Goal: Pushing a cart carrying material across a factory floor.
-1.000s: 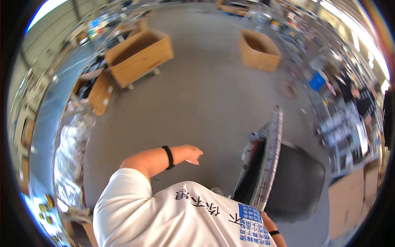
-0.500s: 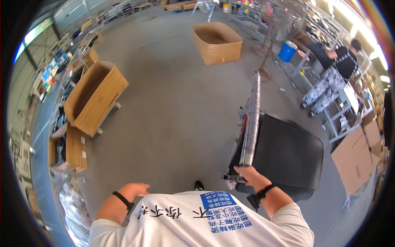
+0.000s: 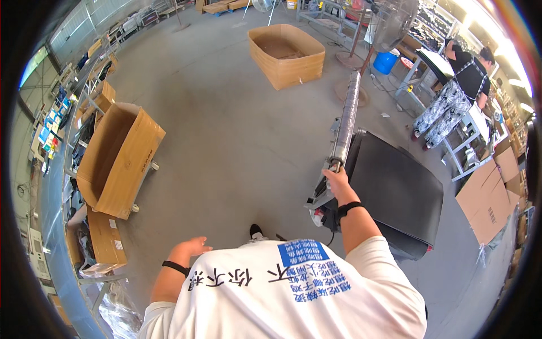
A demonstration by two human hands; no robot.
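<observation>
My right hand (image 3: pixel 337 182) is closed around the near end of a long bar (image 3: pixel 349 116) wrapped in shiny silver material. Under that hand a metal bracket (image 3: pixel 320 198) joins the bar, with a small red and white part below it. Just to the right lies a big black flat-topped object (image 3: pixel 398 186) with rounded corners; its kind is unclear. My left hand (image 3: pixel 195 247) hangs at the left side of my body, fingers apart and holding nothing. Each wrist has a black band.
A large open cardboard box (image 3: pixel 118 161) on a wheeled base stands at left, beside a long bench (image 3: pixel 53 209). Another open box (image 3: pixel 291 65) sits ahead. At right are a pedestal fan (image 3: pixel 389 28), a blue bucket (image 3: pixel 385 61), a person (image 3: pixel 460 96) at a workbench and flattened cardboard (image 3: pixel 485 200).
My right hand has moved forward, still on the bar. The bar and black object sit a little farther up in view. The left-hand box has shifted nearer. The person at right has raised an arm.
</observation>
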